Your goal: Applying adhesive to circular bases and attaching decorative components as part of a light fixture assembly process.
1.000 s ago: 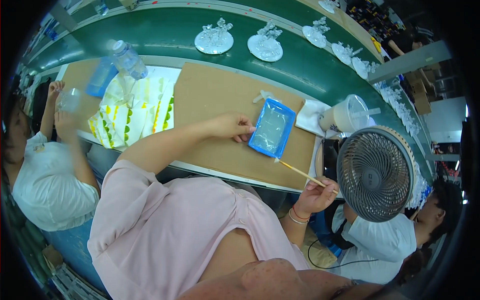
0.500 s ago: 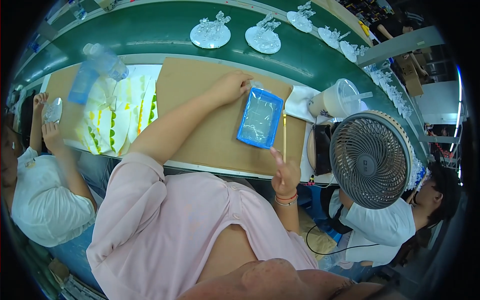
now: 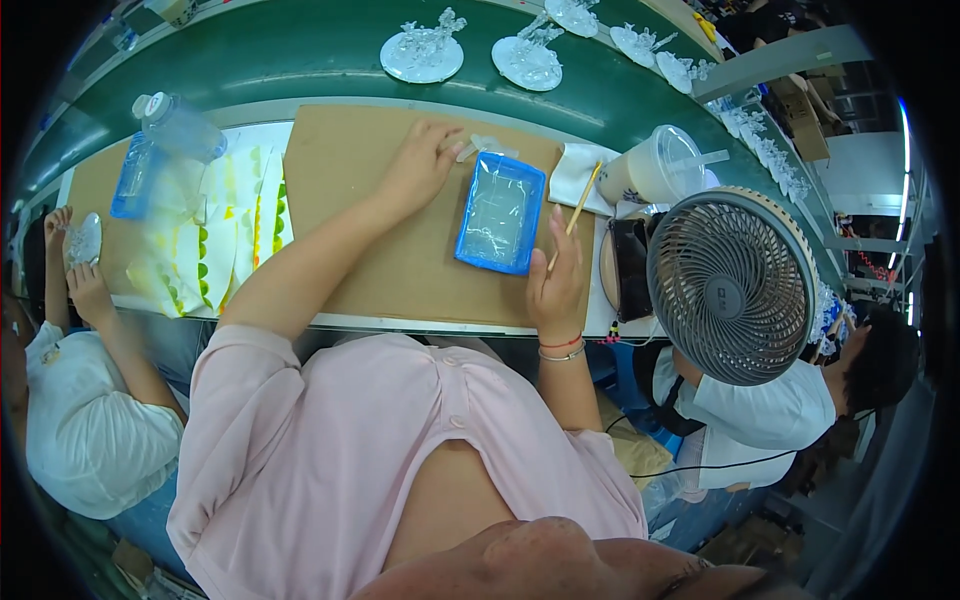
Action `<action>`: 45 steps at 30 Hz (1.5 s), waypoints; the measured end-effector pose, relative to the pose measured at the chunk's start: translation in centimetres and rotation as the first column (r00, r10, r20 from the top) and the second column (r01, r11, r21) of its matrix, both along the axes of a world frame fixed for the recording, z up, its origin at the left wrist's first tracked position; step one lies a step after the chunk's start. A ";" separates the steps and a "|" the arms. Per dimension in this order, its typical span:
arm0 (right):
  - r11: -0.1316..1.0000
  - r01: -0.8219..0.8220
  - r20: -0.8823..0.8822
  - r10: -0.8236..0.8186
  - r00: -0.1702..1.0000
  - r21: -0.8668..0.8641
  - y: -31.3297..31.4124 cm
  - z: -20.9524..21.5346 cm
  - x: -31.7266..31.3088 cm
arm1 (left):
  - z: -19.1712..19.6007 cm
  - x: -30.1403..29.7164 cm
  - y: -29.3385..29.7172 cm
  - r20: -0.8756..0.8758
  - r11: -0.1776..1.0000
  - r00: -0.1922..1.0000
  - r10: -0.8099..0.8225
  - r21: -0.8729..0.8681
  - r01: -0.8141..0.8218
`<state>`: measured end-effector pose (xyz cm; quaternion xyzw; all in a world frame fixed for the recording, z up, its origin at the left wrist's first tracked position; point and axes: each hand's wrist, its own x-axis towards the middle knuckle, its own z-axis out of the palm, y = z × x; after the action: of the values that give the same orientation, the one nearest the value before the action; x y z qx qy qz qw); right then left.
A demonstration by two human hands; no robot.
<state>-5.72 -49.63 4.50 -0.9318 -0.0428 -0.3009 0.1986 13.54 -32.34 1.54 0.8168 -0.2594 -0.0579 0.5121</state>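
My left hand (image 3: 422, 168) is over the brown board, its fingers closed on a small clear plastic piece (image 3: 488, 149) whose exact shape I cannot make out. That piece is at the far edge of a shallow blue tray (image 3: 461, 240), whose inside looks clear and shiny. To the right of the tray, my right hand (image 3: 560, 285) has a thin yellow-brown stick (image 3: 580, 208) between thumb and fingers. The stick slants up and right, with its tip over a folded white cloth (image 3: 577, 172).
Brown cardboard (image 3: 370, 280) covers the worktop. A lidded cup with a straw (image 3: 650, 165) and a grey fan (image 3: 728, 290) stand right. Plastic bottles (image 3: 185, 128) and patterned papers (image 3: 235, 190) lie left. Clear figures on round bases (image 3: 422, 55) line the green belt. Co-workers sit on both sides.
The stick, which lay along the tray's right side, is now tilted up in my right hand. My left hand's fingers have bent around the clear piece. The whole view has shifted slightly.
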 end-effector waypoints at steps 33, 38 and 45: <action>0.794 -0.144 0.134 0.079 0.988 0.590 1.2 -1.4 4.2 | -0.4 -6.5 1.4 -0.442 0.862 0.832 -0.335 -0.500 0.081; 0.787 -0.137 0.122 0.079 0.989 0.602 1.6 -1.3 3.9 | -0.5 -4.3 1.0 -0.536 0.912 0.823 -0.191 -0.407 -0.053; 0.985 -0.083 0.078 0.071 0.994 0.153 0.9 -1.0 1.7 | 0.1 -2.0 0.0 -0.405 0.905 0.905 -0.127 -0.420 -0.061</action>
<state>-4.02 -48.71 3.47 -0.8995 -0.0623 -0.3290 0.2808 11.49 -32.34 1.68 0.6493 -0.1624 -0.1848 0.7196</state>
